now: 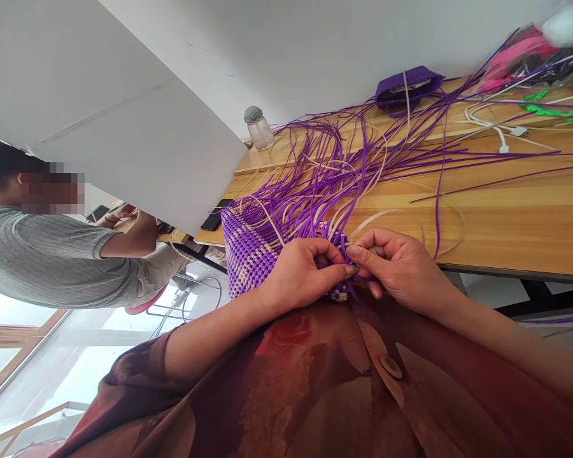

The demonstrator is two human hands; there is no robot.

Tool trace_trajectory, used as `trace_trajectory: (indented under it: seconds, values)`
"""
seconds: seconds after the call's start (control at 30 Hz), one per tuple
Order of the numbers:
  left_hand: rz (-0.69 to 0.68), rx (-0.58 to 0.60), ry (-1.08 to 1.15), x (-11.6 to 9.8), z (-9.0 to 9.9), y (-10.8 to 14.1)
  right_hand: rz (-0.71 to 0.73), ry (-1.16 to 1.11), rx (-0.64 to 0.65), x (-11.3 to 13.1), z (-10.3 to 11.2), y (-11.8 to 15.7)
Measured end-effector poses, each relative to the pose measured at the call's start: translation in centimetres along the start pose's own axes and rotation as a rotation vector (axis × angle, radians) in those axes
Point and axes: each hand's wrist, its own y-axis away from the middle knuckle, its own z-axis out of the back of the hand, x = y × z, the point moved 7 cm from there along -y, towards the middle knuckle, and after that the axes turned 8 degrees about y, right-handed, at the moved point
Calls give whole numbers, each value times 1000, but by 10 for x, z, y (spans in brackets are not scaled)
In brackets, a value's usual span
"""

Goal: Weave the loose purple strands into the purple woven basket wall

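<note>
A woven purple and cream basket (248,251) rests against my front at the table's edge. Loose purple and cream strips (310,184) fan out from its upper rim across the table. My left hand (310,267) lies over the basket's near right side, thumb and forefinger pinched on a purple strip. Close beside it, my right hand (396,267) pinches a purple strip between thumb and fingers at the same corner. Both sets of fingertips almost meet there. The exact crossing of the strips under the fingers is hidden.
The wooden table (506,216) also bears a black phone (214,216), a bottle with a grey lid (259,127), a purple woven pouch (405,89), a white cable (487,121), green plastic pieces (554,109) and pink bagged material (501,60). Left, past a white partition (138,95), sits a person (52,254).
</note>
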Motion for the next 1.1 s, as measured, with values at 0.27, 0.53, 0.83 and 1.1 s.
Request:
trace_trajectory:
  seconds: [0.27, 0.53, 0.83, 1.1]
  values:
    - [-4, 68, -36, -3, 0, -2, 7, -31, 21, -2, 2, 3]
    - [-11, -17, -57, -1, 5, -6, 459, 559, -4, 21, 14, 24]
    - [-16, -59, -24, -1, 10, -27, 942, 1171, -428, 42, 31, 68]
    - [-49, -46, -36, 3, 3, -35, 769, 1208, -24, 37, 19, 71]
